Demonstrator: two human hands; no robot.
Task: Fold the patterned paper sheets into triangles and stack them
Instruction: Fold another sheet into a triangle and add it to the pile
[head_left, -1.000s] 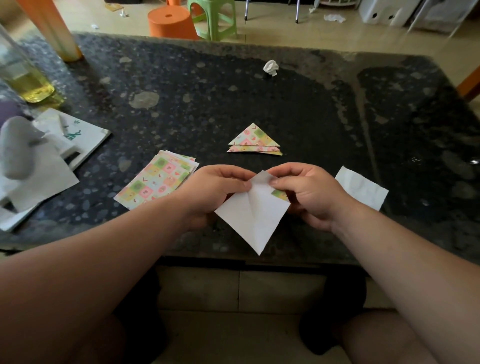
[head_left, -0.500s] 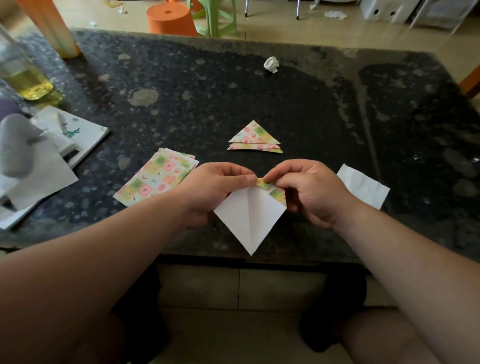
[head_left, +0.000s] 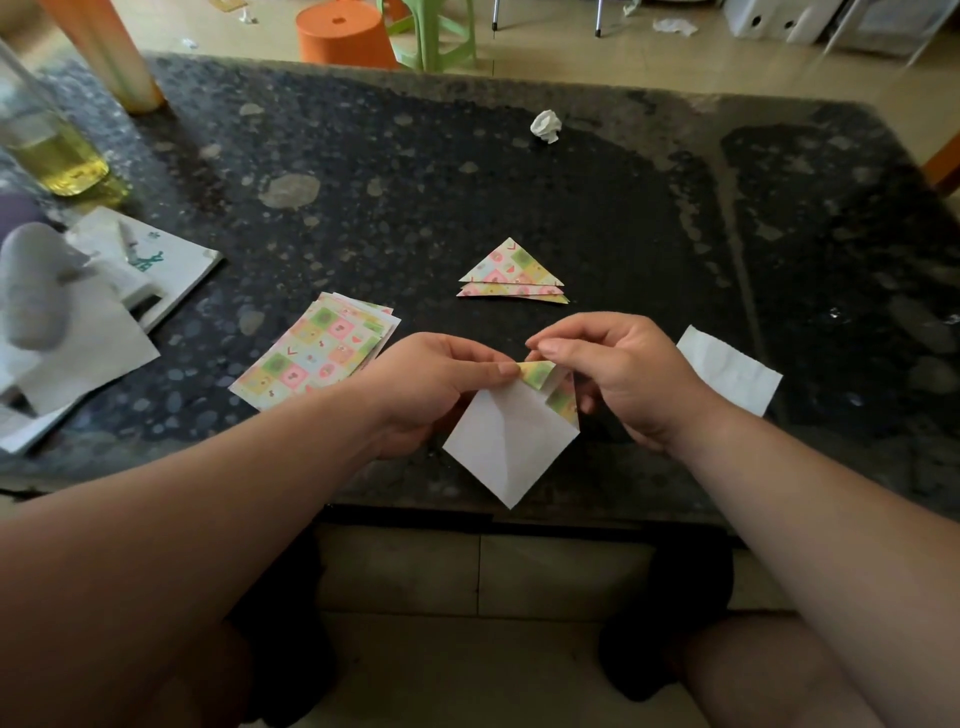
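Head view: both hands work just above the near edge of the desk (head_left: 519, 197). The left hand (head_left: 441, 384) pinches the sheet (head_left: 509, 447) at its upper corner between thumb and forefinger. The right hand (head_left: 618, 379) has its fingers (head_left: 550, 345) curled and pinching the same corner, where a small patterned flap is turned over toward the person. The rest of the sheet hangs as a diamond with its white back showing and a faint crease down the middle, its lower tip past the desk's edge.

Beyond the hands, near the middle of the desk, lie the finished triangles (head_left: 511, 275), stacked pattern up. At least two are there, perhaps three; the layers are too thin to count surely. To the left, just beside the left forearm, a fanned pile (head_left: 317, 358) of flat patterned sheets waits unfolded.

By my judgement the task is in its early part: a few triangles are done, one sheet is mid-fold, not yet a triangle, and the larger share of the paper is left in the pile.

Apart from these, a white slip (head_left: 727, 369) lies right of the right hand, a paper ball (head_left: 545, 126) sits far back, and a bottle (head_left: 52, 156) and loose papers (head_left: 130, 270) are at the left.
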